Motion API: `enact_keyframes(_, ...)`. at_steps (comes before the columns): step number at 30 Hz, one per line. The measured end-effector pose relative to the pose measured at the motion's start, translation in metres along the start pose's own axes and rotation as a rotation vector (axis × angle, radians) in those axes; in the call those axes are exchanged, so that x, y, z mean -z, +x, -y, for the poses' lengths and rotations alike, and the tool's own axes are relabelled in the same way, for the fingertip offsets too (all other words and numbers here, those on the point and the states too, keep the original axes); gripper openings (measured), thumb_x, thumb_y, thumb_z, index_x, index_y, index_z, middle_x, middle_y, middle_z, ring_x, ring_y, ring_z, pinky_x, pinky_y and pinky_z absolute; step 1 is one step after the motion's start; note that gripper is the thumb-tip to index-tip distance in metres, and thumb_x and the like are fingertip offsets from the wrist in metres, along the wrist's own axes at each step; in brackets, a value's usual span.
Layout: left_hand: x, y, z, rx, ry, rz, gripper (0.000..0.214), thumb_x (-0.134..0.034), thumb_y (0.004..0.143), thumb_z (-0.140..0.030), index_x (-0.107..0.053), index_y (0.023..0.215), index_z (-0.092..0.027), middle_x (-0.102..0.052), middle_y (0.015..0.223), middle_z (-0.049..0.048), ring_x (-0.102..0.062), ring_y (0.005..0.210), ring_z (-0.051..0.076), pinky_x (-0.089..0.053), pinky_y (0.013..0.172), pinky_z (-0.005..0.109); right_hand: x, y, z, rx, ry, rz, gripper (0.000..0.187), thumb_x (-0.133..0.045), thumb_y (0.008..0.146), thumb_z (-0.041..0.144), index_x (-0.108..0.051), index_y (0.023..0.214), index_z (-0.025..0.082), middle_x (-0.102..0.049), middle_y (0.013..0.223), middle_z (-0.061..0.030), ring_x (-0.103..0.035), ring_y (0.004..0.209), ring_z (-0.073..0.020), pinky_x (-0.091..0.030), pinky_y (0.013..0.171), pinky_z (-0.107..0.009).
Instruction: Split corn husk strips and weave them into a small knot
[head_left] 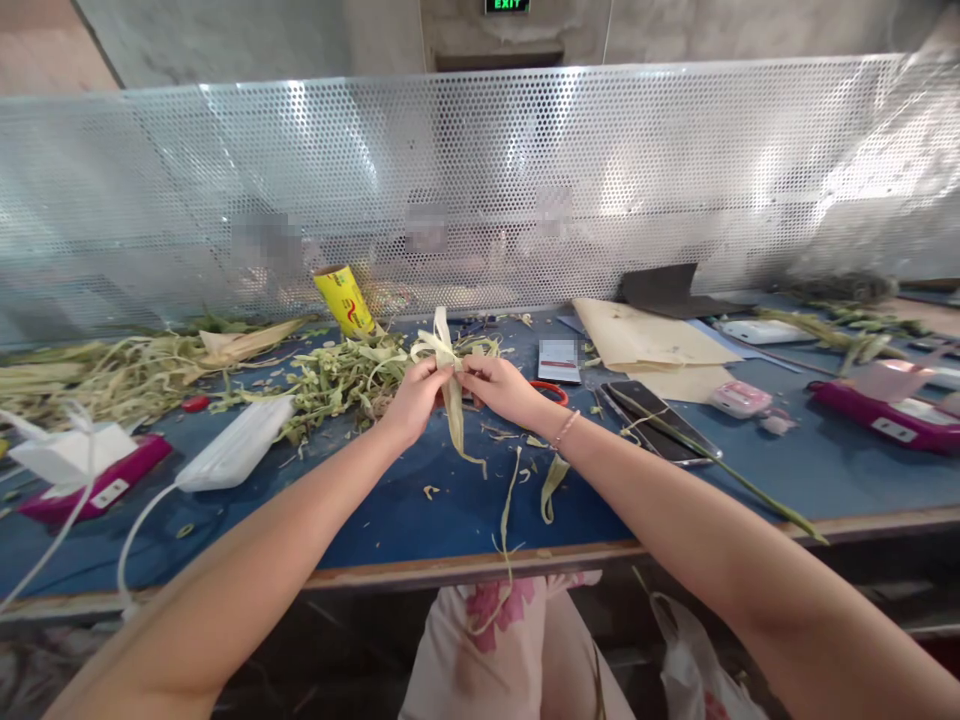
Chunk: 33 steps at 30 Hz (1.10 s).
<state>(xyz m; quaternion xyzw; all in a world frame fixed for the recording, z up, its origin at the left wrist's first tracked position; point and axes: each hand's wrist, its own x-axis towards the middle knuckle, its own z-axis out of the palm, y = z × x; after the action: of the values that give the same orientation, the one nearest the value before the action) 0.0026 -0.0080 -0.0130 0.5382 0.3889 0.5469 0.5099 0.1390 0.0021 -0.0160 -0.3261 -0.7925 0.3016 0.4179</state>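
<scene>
A pale green dried leaf strip (455, 425) is pinched between my two hands above the middle of the blue table. Its looped, folded upper part rises over my fingers, and a long tail hangs below them. My left hand (417, 392) grips it from the left with thumb and fingertips. From the right, my right hand (495, 388) closes on the same strip, the fingertips of both hands nearly meeting. Just behind and left lies a heap of curled green leaf pieces (337, 375). Orange scissor handles (551, 390) show partly behind my right wrist.
A yellow can (344, 300) leans near the perforated metal screen (480, 180). Left are a white power strip (236, 445), a purple tissue pack (105, 485) and dried leaves (150, 375). Right are a phone (660, 422), a long stem (739, 475) and brown paper (645, 335).
</scene>
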Motion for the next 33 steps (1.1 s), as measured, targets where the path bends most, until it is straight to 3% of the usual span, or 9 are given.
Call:
enact_keyframes(4, -0.001, 0.0, -0.001, -0.007, -0.046, -0.041, 0.015, -0.064, 0.06, -0.025, -0.054, 0.062, -0.014, -0.051, 0.052, -0.0045, -0.047, 0.048, 0.008, -0.036, 0.048, 0.02, 0.001, -0.001, 0.002, 0.168, -0.218, -0.075, 0.02, -0.04, 0.082, 0.023, -0.043, 0.063, 0.018, -0.046, 0.06, 0.0018, -0.047, 0.059, -0.0101, -0.037, 0.059, -0.023)
enact_keyframes(7, -0.002, -0.001, -0.002, -0.004, -0.059, -0.043, 0.017, -0.065, 0.06, -0.026, -0.053, 0.062, -0.014, -0.047, 0.049, -0.0052, -0.043, 0.044, 0.006, -0.032, 0.045, 0.019, 0.003, -0.004, 0.004, 0.323, -0.344, -0.078, 0.015, -0.038, 0.083, 0.018, -0.053, 0.081, 0.016, -0.055, 0.08, -0.0048, -0.05, 0.074, -0.0129, -0.039, 0.069, -0.025)
enact_keyframes(9, -0.001, -0.001, -0.002, 0.006, -0.053, -0.029, 0.019, -0.065, 0.062, -0.029, -0.052, 0.063, -0.015, -0.045, 0.048, -0.0055, -0.04, 0.042, 0.005, -0.03, 0.043, 0.019, 0.003, -0.005, 0.005, 0.341, -0.383, -0.074, 0.017, -0.037, 0.083, 0.017, -0.054, 0.089, 0.016, -0.056, 0.087, -0.0069, -0.051, 0.077, -0.0136, -0.039, 0.07, -0.026)
enact_keyframes(13, 0.002, 0.001, 0.0, -0.02, -0.01, -0.042, 0.018, -0.065, 0.062, -0.028, -0.052, 0.062, -0.015, -0.042, 0.046, -0.0062, -0.038, 0.041, 0.005, -0.026, 0.041, 0.018, 0.001, -0.003, 0.004, 0.247, -0.334, -0.1, 0.014, -0.04, 0.082, 0.02, -0.049, 0.072, 0.017, -0.052, 0.071, -0.0021, -0.048, 0.067, -0.0118, -0.038, 0.065, -0.024)
enact_keyframes(17, 0.003, 0.001, 0.001, -0.046, -0.003, 0.002, 0.012, -0.06, 0.065, -0.027, -0.055, 0.065, -0.016, -0.049, 0.051, -0.0041, -0.045, 0.046, 0.007, -0.033, 0.044, 0.018, -0.002, 0.002, 0.0, -0.038, -0.123, -0.071, 0.024, -0.042, 0.081, 0.027, -0.038, 0.058, 0.019, -0.042, 0.052, 0.0044, -0.043, 0.049, -0.0087, -0.035, 0.052, -0.022)
enact_keyframes(20, 0.003, 0.0, 0.0, -0.077, 0.005, 0.061, 0.011, -0.057, 0.068, -0.028, -0.058, 0.069, -0.017, -0.056, 0.057, -0.0019, -0.052, 0.051, 0.011, -0.04, 0.049, 0.022, -0.001, 0.004, -0.004, -0.157, 0.046, -0.041, 0.024, -0.04, 0.08, 0.029, -0.039, 0.058, 0.019, -0.043, 0.048, 0.0049, -0.044, 0.042, -0.0084, -0.036, 0.048, -0.022)
enact_keyframes(29, 0.004, 0.001, 0.001, -0.144, 0.143, 0.039, 0.021, -0.059, 0.069, -0.029, -0.067, 0.085, -0.017, -0.065, 0.07, 0.0014, -0.056, 0.059, 0.012, -0.046, 0.059, 0.024, 0.003, 0.005, -0.002, -0.167, -0.066, -0.097, 0.024, -0.039, 0.08, 0.029, -0.04, 0.058, 0.019, -0.043, 0.044, 0.0061, -0.045, 0.04, -0.0078, -0.035, 0.049, -0.021)
enact_keyframes(33, 0.002, -0.001, 0.001, -0.13, 0.098, 0.041, 0.022, -0.061, 0.069, -0.03, -0.068, 0.086, -0.017, -0.068, 0.076, 0.0027, -0.059, 0.065, 0.013, -0.047, 0.064, 0.026, 0.003, 0.005, 0.0, -0.151, -0.101, -0.166, 0.027, -0.039, 0.08, 0.03, -0.036, 0.056, 0.019, -0.04, 0.044, 0.0061, -0.043, 0.039, -0.0074, -0.034, 0.05, -0.022)
